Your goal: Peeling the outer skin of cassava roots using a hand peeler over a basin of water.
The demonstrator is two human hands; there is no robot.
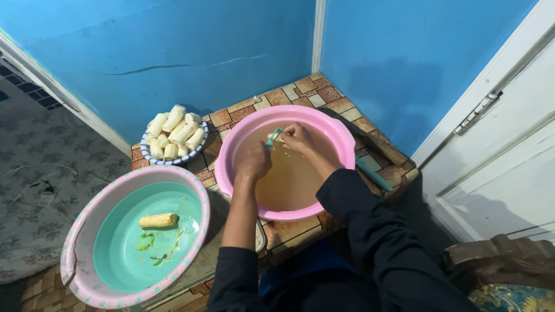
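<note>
Both hands are over a pink basin (341,138) of brownish water. My left hand (254,163) grips a small teal-handled tool (274,136), its blade end at a pale peeled piece (270,138) that my right hand (298,137) holds just above the water. The piece is mostly hidden by my fingers. Both sleeves are dark.
A blue-rimmed bowl (151,159) heaped with several peeled pale pieces (173,133) stands at the back left. A large teal basin with pink rim (75,231) at the front left holds one yellowish piece (158,220) and green scraps. A teal-handled knife (373,173) lies right of the pink basin. Blue walls, white door right.
</note>
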